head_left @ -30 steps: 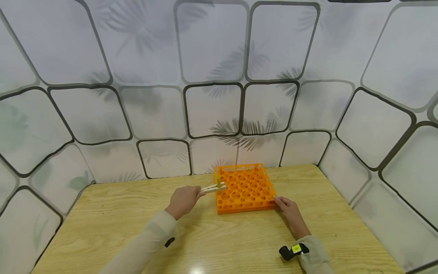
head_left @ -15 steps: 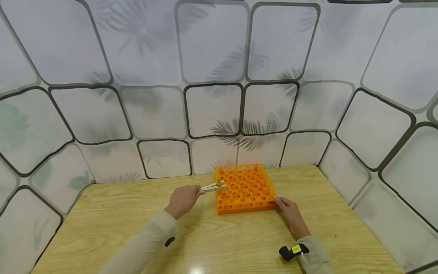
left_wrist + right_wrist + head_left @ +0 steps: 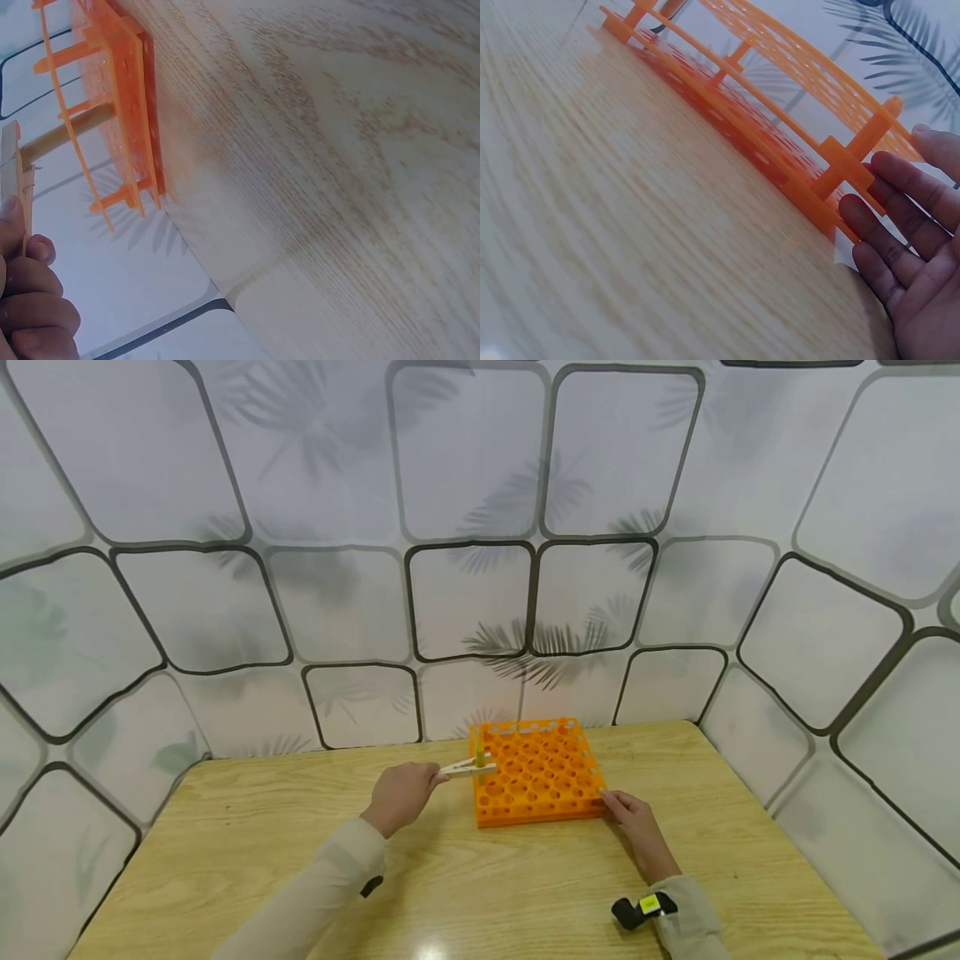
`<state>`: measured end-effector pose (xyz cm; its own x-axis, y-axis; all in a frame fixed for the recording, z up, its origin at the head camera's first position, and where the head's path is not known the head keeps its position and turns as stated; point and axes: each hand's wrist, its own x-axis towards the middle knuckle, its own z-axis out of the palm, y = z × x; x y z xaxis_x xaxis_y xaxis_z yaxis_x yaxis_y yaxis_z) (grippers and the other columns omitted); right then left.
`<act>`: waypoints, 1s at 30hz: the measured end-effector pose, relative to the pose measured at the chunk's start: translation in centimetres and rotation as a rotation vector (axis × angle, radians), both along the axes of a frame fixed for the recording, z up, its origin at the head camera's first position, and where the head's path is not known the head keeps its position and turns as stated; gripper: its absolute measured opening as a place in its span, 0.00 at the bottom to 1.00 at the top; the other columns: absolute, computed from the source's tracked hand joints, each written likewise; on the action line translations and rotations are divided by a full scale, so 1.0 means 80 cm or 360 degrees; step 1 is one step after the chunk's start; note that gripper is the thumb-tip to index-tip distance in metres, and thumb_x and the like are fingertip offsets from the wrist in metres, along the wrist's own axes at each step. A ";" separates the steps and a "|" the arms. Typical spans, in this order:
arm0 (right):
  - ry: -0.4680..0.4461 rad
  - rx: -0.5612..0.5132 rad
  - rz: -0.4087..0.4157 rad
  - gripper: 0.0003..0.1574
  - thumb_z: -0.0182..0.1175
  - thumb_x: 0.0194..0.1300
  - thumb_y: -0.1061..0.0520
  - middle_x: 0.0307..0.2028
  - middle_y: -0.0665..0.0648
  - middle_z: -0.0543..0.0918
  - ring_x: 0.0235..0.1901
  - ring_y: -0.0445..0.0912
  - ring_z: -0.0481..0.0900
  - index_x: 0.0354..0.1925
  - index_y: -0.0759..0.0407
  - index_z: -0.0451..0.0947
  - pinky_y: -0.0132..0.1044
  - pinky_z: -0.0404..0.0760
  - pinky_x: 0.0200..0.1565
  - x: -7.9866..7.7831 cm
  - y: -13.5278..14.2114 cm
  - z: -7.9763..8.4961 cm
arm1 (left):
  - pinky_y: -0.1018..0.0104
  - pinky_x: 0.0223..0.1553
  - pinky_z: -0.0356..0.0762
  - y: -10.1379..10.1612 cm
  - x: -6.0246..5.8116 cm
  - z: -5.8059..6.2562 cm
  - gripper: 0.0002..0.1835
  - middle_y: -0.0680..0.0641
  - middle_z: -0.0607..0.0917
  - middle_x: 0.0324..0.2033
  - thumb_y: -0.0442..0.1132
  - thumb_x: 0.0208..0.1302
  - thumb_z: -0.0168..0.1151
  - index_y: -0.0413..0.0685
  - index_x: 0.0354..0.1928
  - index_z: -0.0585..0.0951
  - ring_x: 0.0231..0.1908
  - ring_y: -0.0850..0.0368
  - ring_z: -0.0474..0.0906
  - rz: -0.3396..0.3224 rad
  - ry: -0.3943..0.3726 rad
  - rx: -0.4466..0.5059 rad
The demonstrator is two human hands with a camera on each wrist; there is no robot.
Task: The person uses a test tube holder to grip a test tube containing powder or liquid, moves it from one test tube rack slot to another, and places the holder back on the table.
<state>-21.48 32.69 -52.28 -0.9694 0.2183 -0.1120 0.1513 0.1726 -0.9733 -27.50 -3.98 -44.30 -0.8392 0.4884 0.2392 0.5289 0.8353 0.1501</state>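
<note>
My left hand (image 3: 402, 795) grips a pale wooden test tube clamp (image 3: 461, 771) by its near end. Between the clamp's prongs, which stand slightly apart, is a test tube (image 3: 481, 753) with yellowish contents. In the left wrist view the tube (image 3: 56, 140) passes down through the top plate of the orange test tube rack (image 3: 124, 112), on the rack's left side. My right hand (image 3: 639, 828) holds the front right corner of the rack (image 3: 536, 814). Its thumb lies at the top plate's edge, and its fingers (image 3: 892, 247) touch the side in the right wrist view.
The rack, with many round holes, stands on a wood-grain table (image 3: 480, 893) near its back edge. A patterned curtain-like wall (image 3: 465, 602) rises behind the table and along both sides. A small black device (image 3: 645, 910) is strapped on the right wrist.
The clamp's prongs have spread slightly around the tube. Both hands and the rack stay nearly where they were.
</note>
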 end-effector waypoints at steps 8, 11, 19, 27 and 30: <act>-0.0017 -0.0027 -0.0018 0.28 0.54 0.67 0.40 0.37 0.42 0.78 0.39 0.33 0.76 0.45 0.64 0.77 0.25 0.75 0.44 -0.001 0.002 0.001 | 0.70 0.17 0.53 0.001 0.000 0.007 0.20 0.54 0.60 0.09 0.51 0.69 0.50 0.51 0.20 0.66 0.11 0.62 0.55 -0.0022 0.0009 -0.0006; -0.0005 -0.0028 -0.0013 0.28 0.54 0.67 0.40 0.37 0.42 0.78 0.38 0.33 0.76 0.46 0.65 0.77 0.25 0.75 0.43 -0.001 0.001 0.001 | 0.70 0.17 0.53 0.002 0.000 0.007 0.19 0.54 0.60 0.09 0.51 0.69 0.50 0.51 0.21 0.68 0.10 0.61 0.56 -0.0021 0.0016 -0.0008; 0.0005 -0.0028 -0.0024 0.29 0.54 0.67 0.41 0.36 0.43 0.78 0.38 0.34 0.76 0.46 0.66 0.77 0.25 0.75 0.44 0.000 -0.001 0.002 | 0.70 0.17 0.53 0.003 -0.002 0.009 0.19 0.54 0.62 0.09 0.51 0.69 0.50 0.51 0.21 0.70 0.11 0.62 0.57 -0.0007 0.0035 0.0014; 0.0000 -0.0030 -0.0026 0.29 0.54 0.67 0.41 0.36 0.43 0.78 0.38 0.33 0.76 0.46 0.66 0.77 0.25 0.75 0.44 -0.001 0.000 -0.001 | 0.69 0.16 0.55 0.003 0.000 0.014 0.17 0.53 0.62 0.09 0.51 0.69 0.50 0.51 0.24 0.71 0.10 0.61 0.57 -0.0007 0.0041 0.0009; -0.0003 -0.0020 -0.0026 0.28 0.54 0.67 0.41 0.35 0.42 0.78 0.38 0.33 0.76 0.45 0.65 0.77 0.25 0.75 0.44 -0.001 0.000 -0.002 | 0.69 0.17 0.55 0.003 -0.001 0.015 0.18 0.54 0.62 0.09 0.51 0.69 0.49 0.51 0.23 0.69 0.10 0.61 0.57 -0.0010 0.0029 0.0009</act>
<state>-21.56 32.69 -52.48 -0.9655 0.2327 -0.1166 0.1558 0.1580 -0.9751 -27.57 -3.72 -43.08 -0.8317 0.4920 0.2573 0.5366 0.8313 0.1448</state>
